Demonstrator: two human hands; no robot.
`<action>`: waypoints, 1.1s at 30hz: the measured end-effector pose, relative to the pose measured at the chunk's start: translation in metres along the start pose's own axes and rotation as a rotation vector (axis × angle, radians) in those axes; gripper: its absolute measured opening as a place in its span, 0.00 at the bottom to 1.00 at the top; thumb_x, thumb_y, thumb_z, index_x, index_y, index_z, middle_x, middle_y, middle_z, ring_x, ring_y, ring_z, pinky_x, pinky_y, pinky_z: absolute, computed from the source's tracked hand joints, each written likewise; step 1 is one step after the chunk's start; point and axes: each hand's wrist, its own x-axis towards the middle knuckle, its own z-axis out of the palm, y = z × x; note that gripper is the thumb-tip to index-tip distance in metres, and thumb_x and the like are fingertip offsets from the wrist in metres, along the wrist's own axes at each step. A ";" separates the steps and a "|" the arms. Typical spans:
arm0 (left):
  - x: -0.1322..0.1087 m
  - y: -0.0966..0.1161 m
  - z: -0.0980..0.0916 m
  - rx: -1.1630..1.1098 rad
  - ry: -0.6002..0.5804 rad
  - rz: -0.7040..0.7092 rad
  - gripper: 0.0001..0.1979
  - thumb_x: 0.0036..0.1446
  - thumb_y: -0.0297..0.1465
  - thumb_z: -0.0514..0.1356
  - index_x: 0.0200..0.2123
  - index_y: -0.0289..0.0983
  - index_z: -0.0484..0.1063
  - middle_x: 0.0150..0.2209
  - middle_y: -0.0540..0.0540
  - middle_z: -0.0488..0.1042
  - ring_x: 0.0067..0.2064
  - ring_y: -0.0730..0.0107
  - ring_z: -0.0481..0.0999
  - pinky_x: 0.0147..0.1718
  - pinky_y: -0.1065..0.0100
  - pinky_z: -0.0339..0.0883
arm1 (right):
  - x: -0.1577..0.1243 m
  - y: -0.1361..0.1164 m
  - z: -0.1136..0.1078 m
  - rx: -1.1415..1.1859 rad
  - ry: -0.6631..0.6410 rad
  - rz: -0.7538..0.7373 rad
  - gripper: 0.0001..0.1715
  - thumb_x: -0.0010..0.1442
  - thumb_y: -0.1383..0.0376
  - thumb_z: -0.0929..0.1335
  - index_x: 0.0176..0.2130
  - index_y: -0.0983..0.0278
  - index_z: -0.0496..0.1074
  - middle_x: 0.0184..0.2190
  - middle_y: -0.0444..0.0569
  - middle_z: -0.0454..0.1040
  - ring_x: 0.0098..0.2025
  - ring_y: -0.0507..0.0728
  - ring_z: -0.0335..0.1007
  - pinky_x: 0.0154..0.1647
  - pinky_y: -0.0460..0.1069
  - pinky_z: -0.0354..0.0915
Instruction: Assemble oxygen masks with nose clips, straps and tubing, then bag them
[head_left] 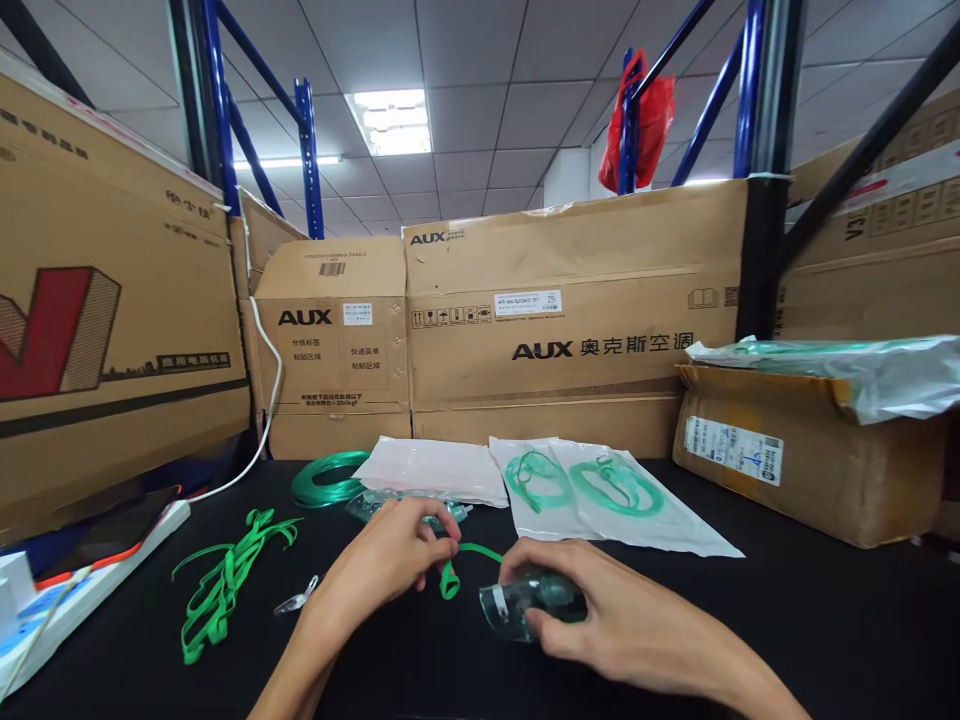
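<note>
My left hand [390, 560] is closed in a pinch on the end of a green tube [454, 570] over the black table [787, 620]. My right hand [592, 610] wraps around a clear plastic mask [510, 605] resting on the table, and the green tube runs toward that mask. Just beyond my left hand lies another clear mask part [367, 505], partly hidden by my fingers.
A bundle of green straps [225, 590] and a small metal clip [296, 600] lie at the left. A coil of green tubing [326, 480], a white bag [435, 470] and two sealed mask packets [607, 495] lie behind. Cardboard boxes [570, 320] wall the back; an open carton [802, 450] stands right.
</note>
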 end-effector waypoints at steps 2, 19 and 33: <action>0.001 0.003 -0.002 -0.057 0.017 0.027 0.10 0.57 0.37 0.60 0.37 0.38 0.78 0.19 0.54 0.74 0.18 0.72 0.69 0.20 0.73 0.54 | 0.003 -0.002 0.002 0.029 0.006 -0.066 0.19 0.54 0.68 0.71 0.46 0.53 0.77 0.44 0.43 0.78 0.49 0.61 0.73 0.53 0.54 0.65; 0.000 0.017 -0.002 -0.301 0.197 0.127 0.17 0.62 0.44 0.60 0.42 0.37 0.79 0.23 0.54 0.72 0.20 0.74 0.66 0.23 0.72 0.56 | 0.023 -0.008 0.016 0.524 0.129 -0.280 0.18 0.61 0.61 0.75 0.52 0.50 0.80 0.57 0.47 0.76 0.59 0.60 0.70 0.62 0.55 0.61; -0.005 0.027 -0.002 -0.167 0.343 0.123 0.17 0.64 0.43 0.59 0.47 0.41 0.81 0.29 0.51 0.81 0.21 0.69 0.73 0.26 0.69 0.63 | 0.027 -0.005 0.025 0.930 0.088 -0.165 0.25 0.56 0.55 0.78 0.54 0.51 0.79 0.56 0.50 0.76 0.50 0.61 0.72 0.46 0.54 0.68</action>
